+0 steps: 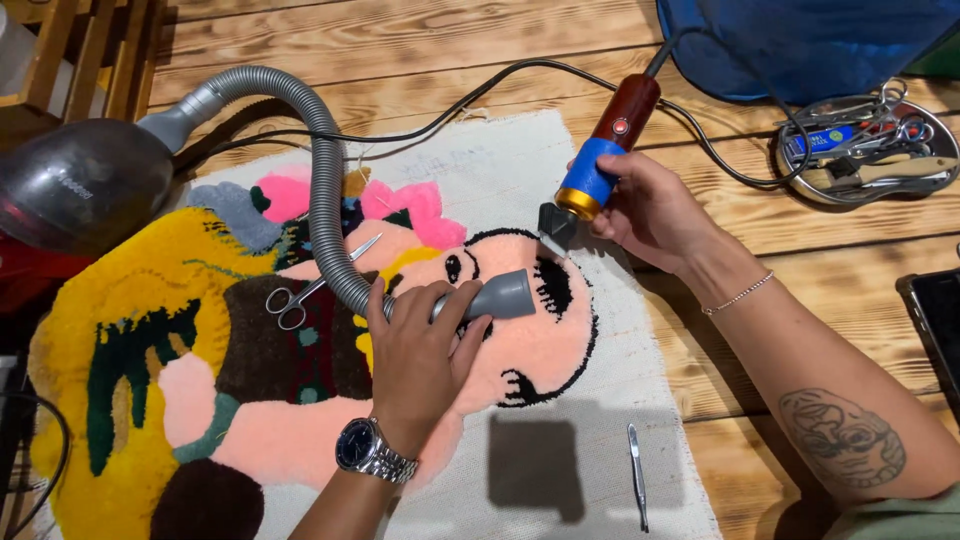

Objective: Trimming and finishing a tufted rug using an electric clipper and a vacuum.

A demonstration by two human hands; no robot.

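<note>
A: Left hand (420, 350), centre frame: fingers wrapped tight round the grey vacuum nozzle (500, 296), its mouth lying on the pink pile of the tufted rug (300, 420).

B: Hose?

A: Ribbed grey hose (325, 190) arcs from the nozzle to the upper left.

B: Right hand (645, 210)?

A: Closed round a corded trimmer (595, 165), blue and red body, head down, touching the rug just above the nozzle.

B: Loose items?

A: Scissors (300, 292) on the rug left of centre; tweezers (637, 475) on the bare backing, lower right; metal tray (868, 150) of tools, upper right.
</note>
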